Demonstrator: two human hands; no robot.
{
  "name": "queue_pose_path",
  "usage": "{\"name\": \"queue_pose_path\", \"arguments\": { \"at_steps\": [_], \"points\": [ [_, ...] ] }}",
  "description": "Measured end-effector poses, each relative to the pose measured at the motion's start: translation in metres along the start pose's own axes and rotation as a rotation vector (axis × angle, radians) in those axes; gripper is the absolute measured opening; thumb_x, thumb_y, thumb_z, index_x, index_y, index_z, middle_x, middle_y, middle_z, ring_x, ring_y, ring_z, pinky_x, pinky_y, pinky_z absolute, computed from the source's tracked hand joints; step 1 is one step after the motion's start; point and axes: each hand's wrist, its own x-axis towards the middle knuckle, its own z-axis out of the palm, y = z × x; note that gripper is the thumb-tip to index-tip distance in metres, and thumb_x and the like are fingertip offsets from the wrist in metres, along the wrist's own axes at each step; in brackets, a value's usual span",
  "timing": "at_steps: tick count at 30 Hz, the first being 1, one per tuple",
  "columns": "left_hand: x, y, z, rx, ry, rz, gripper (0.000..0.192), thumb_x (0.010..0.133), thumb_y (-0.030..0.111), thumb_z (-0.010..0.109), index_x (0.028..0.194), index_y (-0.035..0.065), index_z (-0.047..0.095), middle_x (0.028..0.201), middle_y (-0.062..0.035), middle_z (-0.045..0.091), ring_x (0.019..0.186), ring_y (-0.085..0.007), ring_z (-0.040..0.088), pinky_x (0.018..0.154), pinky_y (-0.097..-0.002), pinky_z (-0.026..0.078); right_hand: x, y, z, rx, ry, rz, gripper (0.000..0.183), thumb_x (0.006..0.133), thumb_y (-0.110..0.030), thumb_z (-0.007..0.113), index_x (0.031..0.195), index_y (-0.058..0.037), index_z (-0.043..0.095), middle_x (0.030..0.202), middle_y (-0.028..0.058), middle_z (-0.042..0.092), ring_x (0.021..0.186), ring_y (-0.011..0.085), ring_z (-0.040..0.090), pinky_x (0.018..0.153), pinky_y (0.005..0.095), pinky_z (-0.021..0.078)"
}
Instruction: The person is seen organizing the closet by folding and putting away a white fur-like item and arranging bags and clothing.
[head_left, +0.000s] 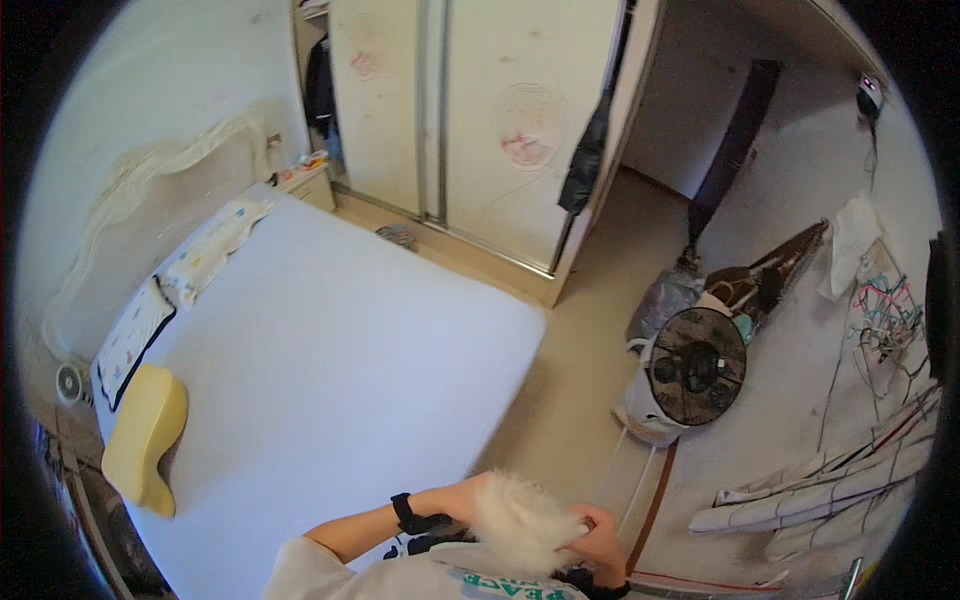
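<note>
A fluffy cream-white bundle (525, 517), perhaps faux fur or a plush item, is held between my hands in front of my chest. My left hand (472, 499), below a black wristband (409, 514), is at its left side, with the fingers hidden by the fluff. On the other side, my right hand (600, 534) grips the edge of the bundle with bent fingers. A small pale bit shows at those fingertips, too small to name. Beyond my left arm lies a bed (322, 337) with a pale, smooth sheet.
A yellow contoured foam pillow (146, 439) and two patterned pillows (217, 251) lie near the carved headboard (161, 169). A sliding-door wardrobe (487, 112) stands beyond the bed. To the right are a round dark fan (697, 367), bags (664, 304), wall-hung hangers (889, 315) and folded checked fabric (810, 502).
</note>
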Motion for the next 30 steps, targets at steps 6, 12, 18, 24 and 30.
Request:
{"name": "queue_pose_path", "arguments": {
  "at_steps": [6,12,18,24,30],
  "points": [
    [0.145,-0.049,-0.041,-0.099,-0.323,-0.123,0.059,0.071,0.021,0.073,0.12,0.0016,0.045,0.119,-0.0096,0.049,0.106,-0.0173,0.046,0.091,-0.0326,0.038,0.065,-0.057,-0.099,-0.046,-0.028,-0.463,0.079,0.049,-0.026,0.084,0.117,-0.0026,0.05,0.109,0.0062,0.057,0.094,0.0205,0.056,0.08,0.0336,0.0464],
    [0.271,-0.066,-0.059,-0.23,-0.565,0.041,0.074,0.077,0.019,0.067,0.134,0.0029,0.023,0.136,-0.0102,0.031,0.12,-0.0172,0.032,0.102,-0.0336,0.026,0.12,-0.062,-0.161,0.259,0.022,-0.411,0.055,0.067,-0.029,0.071,0.112,-0.0021,0.052,0.106,0.0072,0.058,0.094,0.0223,0.056,0.082,0.0337,0.0454],
    [0.365,-0.062,-0.119,-0.235,-0.632,-0.008,0.085,0.081,0.019,0.062,0.139,0.0062,0.002,0.139,-0.0106,0.026,0.125,-0.0209,0.029,0.103,-0.0349,0.023,0.183,-0.056,-0.225,0.241,0.128,-0.288,0.051,0.07,-0.027,0.067,0.11,-0.002,0.051,0.105,0.0075,0.058,0.094,0.022,0.056,0.082,0.0334,0.0455],
    [0.452,-0.077,-0.206,-0.332,-0.57,0.126,0.086,0.081,0.019,0.062,0.14,0.0077,0.0,0.138,-0.0117,0.028,0.125,-0.0219,0.029,0.103,-0.0373,0.023,0.28,-0.039,-0.283,0.247,0.285,-0.132,0.046,0.072,-0.026,0.064,0.109,-0.0019,0.051,0.104,0.0078,0.058,0.093,0.0217,0.056,0.082,0.0331,0.0456],
    [0.506,-0.097,-0.311,-0.457,-0.27,0.024,0.081,0.079,0.022,0.065,0.138,0.0064,0.012,0.134,-0.0105,0.035,0.122,-0.0206,0.034,0.102,-0.0362,0.027,0.423,-0.06,-0.33,0.251,0.29,-0.088,0.041,0.074,-0.024,0.06,0.108,-0.0018,0.051,0.103,0.0081,0.058,0.093,0.0214,0.056,0.082,0.0329,0.0457]
  ]
}}
